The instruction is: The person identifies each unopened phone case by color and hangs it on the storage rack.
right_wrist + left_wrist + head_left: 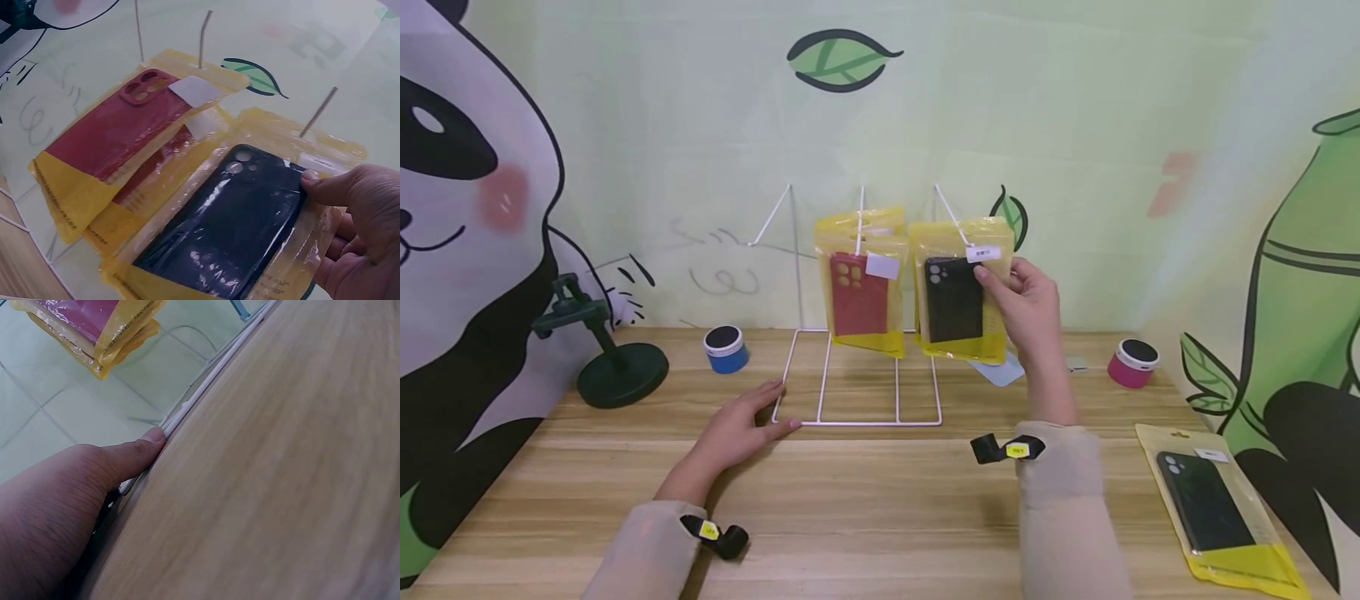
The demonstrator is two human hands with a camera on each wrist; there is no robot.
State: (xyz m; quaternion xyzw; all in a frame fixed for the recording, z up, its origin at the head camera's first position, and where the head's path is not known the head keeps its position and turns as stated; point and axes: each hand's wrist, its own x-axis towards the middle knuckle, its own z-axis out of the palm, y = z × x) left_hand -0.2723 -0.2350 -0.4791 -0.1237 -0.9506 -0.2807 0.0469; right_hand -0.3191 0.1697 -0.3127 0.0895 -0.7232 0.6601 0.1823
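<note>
My right hand (1028, 304) pinches the right edge of a yellow-trimmed clear bag holding a black phone case (955, 302). A hook of the white wire display rack (857, 423) passes through the top of that bag. On the middle hook hang bags with red phone cases (119, 134), one behind another; the left hook carries nothing. Down at the rack's front left corner, my left hand (737, 429) rests with its fingers stretched along the base. Its thumb (134, 456) presses against the white wire in the left wrist view.
Another bagged black phone case (1206, 500) lies at the table's right edge. A blue-and-white round speaker (727, 352) and a pink one (1132, 364) stand toward the back. At the left is a dark green stand (617, 371). A light blue card (1003, 369) lies behind the right hand.
</note>
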